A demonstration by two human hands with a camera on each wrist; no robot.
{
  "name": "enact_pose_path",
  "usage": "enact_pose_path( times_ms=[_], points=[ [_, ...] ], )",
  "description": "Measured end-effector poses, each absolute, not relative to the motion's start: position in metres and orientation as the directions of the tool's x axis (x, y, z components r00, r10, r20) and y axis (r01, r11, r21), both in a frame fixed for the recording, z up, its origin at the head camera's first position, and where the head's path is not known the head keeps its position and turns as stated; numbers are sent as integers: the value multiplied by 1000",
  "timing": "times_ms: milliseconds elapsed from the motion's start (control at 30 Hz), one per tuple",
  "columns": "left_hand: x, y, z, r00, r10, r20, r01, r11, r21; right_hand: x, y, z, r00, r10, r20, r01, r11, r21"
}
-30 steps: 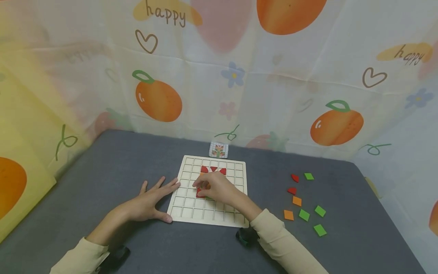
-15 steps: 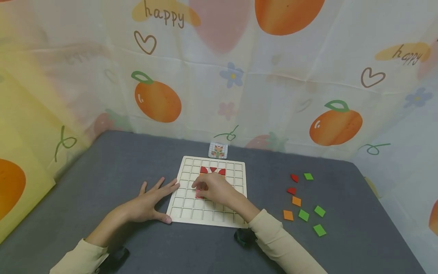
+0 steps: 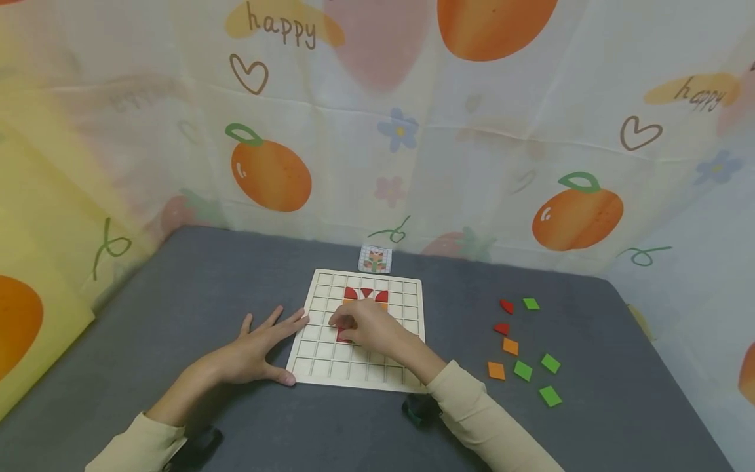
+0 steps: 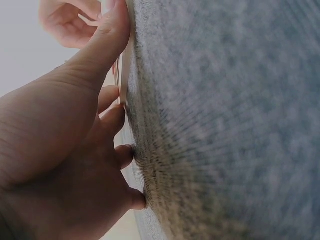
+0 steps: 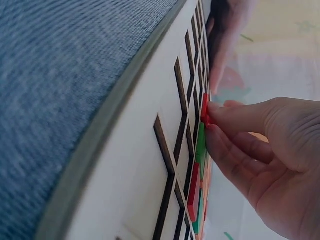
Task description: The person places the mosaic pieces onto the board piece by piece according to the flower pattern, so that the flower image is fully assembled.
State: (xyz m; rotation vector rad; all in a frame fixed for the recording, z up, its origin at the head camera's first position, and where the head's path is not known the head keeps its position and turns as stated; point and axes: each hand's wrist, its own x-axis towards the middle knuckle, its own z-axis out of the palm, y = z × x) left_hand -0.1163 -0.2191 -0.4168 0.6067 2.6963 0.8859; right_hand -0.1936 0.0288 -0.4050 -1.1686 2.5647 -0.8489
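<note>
A pale square grid board [image 3: 321, 368] lies on the dark table, with red, orange and green tiles set near its middle. My left hand [image 3: 250, 354] is spread flat at the board's left side, fingertips and thumb along its edge. Over the middle of the board, the thumb and a curled finger of my right hand [image 3: 377, 326] pinch a small red tile [image 5: 204, 108] at the grid. In the right wrist view a green tile [image 5: 201, 145] sits right beside it, and another red tile [image 5: 194, 192] lies nearer. My right hand hides part of the pattern in the head view.
A small card with a coloured pattern [image 3: 375, 259] lies behind the board. To the right are loose pieces: two red ones, two orange squares [image 3: 496, 371] and several green diamonds [image 3: 550, 396]. A fruit-printed cloth [image 3: 466, 144] hangs behind the table.
My right hand stays over the same cells with a slight shift of the thumb, and the bit of green below it is now covered. My left hand has kept its place.
</note>
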Motion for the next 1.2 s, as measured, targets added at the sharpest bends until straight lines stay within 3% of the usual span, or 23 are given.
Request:
enact_pose_path(
  times_ms=[500, 767, 1200],
  points=[
    [-118, -218, -417, -884, 454, -115, 299, 736, 607, -197, 60, -390, -643, -752, 147, -671, 460, -582],
    [-118, -217, -418, -888, 444, -121, 284, 735, 616, -207, 97, -390, -696, -698, 170, -634, 485, -603],
    [-117, -218, -416, -890, 442, -115, 285, 734, 616, -225, 170, -392, -795, -584, 165, -567, 618, -544]
  ],
)
